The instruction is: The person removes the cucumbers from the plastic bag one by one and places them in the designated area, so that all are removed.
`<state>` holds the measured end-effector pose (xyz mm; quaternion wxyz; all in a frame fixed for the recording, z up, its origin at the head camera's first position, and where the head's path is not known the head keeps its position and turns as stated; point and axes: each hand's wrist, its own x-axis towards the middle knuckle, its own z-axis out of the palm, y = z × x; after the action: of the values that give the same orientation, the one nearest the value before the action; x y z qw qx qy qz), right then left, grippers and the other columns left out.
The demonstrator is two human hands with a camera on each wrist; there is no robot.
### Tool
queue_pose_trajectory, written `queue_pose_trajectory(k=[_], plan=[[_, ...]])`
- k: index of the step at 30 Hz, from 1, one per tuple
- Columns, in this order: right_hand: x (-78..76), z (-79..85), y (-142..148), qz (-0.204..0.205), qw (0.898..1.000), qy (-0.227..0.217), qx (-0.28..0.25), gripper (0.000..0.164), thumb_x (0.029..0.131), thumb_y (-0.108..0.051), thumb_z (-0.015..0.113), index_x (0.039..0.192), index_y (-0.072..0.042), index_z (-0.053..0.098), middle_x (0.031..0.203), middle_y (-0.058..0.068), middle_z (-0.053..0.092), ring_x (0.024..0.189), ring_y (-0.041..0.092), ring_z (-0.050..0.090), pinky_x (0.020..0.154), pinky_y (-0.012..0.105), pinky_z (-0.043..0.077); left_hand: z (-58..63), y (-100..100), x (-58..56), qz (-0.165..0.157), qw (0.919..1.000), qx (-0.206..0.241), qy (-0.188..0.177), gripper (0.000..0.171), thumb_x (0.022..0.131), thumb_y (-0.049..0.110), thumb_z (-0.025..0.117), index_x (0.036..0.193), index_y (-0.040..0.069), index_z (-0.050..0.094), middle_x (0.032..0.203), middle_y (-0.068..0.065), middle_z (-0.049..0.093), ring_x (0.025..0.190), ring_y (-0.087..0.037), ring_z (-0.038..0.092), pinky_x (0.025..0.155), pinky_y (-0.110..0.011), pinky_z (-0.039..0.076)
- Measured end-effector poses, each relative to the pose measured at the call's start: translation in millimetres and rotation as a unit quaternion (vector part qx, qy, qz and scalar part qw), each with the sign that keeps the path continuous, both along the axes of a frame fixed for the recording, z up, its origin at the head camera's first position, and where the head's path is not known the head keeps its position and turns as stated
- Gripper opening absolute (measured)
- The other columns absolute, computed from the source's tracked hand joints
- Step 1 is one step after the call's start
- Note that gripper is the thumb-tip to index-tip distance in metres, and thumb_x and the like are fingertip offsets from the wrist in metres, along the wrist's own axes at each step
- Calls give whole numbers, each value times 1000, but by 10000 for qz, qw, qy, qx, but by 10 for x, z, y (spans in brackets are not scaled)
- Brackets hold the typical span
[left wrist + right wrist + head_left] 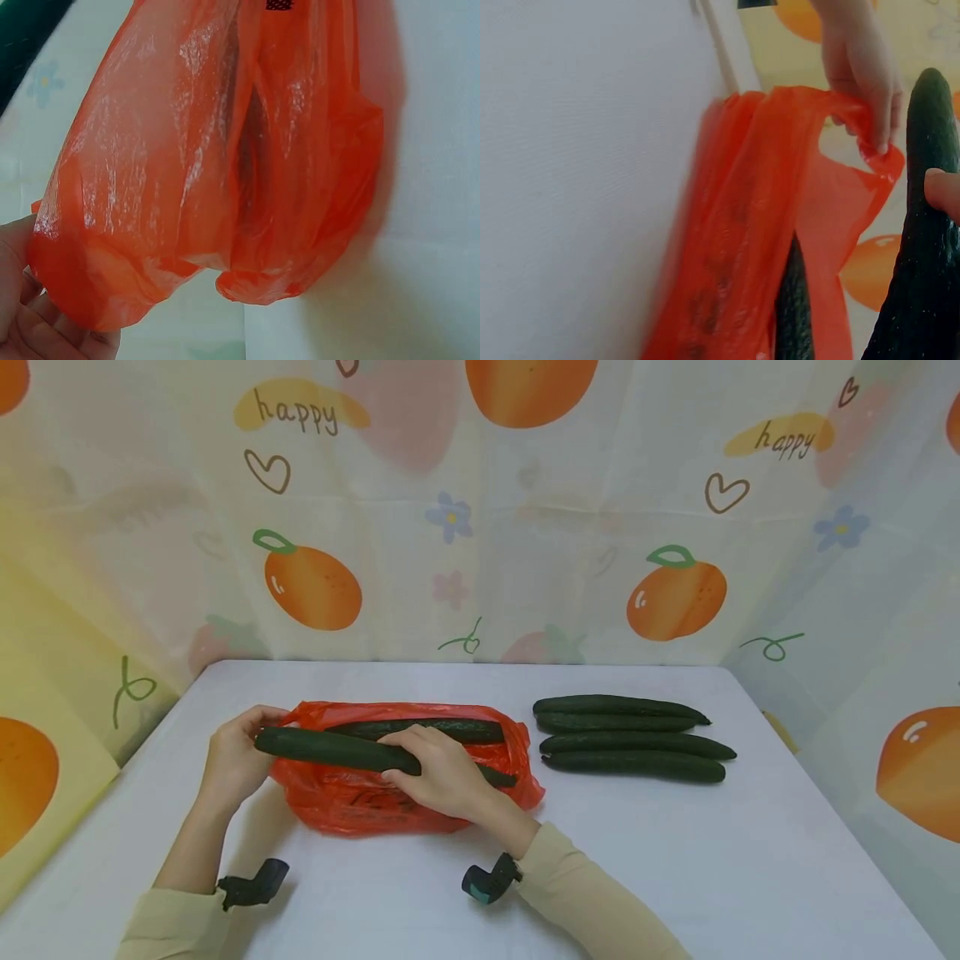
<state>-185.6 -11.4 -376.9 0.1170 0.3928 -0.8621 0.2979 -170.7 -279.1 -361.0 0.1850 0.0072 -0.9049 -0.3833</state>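
Observation:
A dark green cucumber (322, 749) is held above a red plastic bag (360, 814) by my right hand (442, 772), thumb and fingers gripping it. The bag's left end is pinched by my left hand (236, 756); the right wrist view shows those fingers around a bag handle (881, 157). Inside the bag lies another cucumber (480, 731) along the far side. A dark green tip (501, 777) shows past my right hand; I cannot tell whether it belongs to the held cucumber. Through the bag's film, dark shapes (251, 157) appear in the left wrist view.
Several cucumbers (637, 743) lie side by side on the white table (675, 860), right of the bag. A patterned cloth (525, 552) hangs behind the table and along its sides. Dark cameras (255, 883) are strapped on both wrists.

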Motion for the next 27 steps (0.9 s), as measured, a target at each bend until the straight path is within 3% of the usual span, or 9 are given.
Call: queue_pose_trajectory(k=[6,13,17,23,27], plan=[[21,94,-33,304,9991,243,-182,39,87,-34,62,123,-20,54,112,-7,58,99,4,51,84,18,44,-7,17,18,-23,10000,34,27,27,90,28,58,104,5,63,93,-12,63,74,2,50,59,-16,46],[130,232,-39,685,9954,486,-454,38,86,-30,64,121,-19,56,110,-6,58,98,5,51,83,15,43,-24,18,3,-444,9987,208,-102,31,92,25,56,109,-1,58,89,-14,62,64,-3,54,53,-21,49],[161,302,-18,702,9945,644,-442,38,85,-30,65,121,-19,56,110,-5,57,99,7,51,83,17,45,-35,16,-4,-509,9982,260,-169,33,92,25,55,111,-2,57,88,-13,62,61,-5,54,52,-23,49],[149,342,101,506,9940,951,-194,39,84,-31,66,120,-19,58,110,-5,57,101,8,52,83,19,46,-60,22,-10,-384,9988,298,-94,30,91,27,57,107,1,59,86,-1,61,63,-4,55,53,-23,51],[109,327,217,411,9932,1092,-50,38,84,-32,66,120,-20,58,109,-6,58,101,9,52,81,21,47,-43,27,-13,-265,9993,241,-89,31,91,29,56,106,2,60,91,-10,62,64,-7,55,51,-24,50]])
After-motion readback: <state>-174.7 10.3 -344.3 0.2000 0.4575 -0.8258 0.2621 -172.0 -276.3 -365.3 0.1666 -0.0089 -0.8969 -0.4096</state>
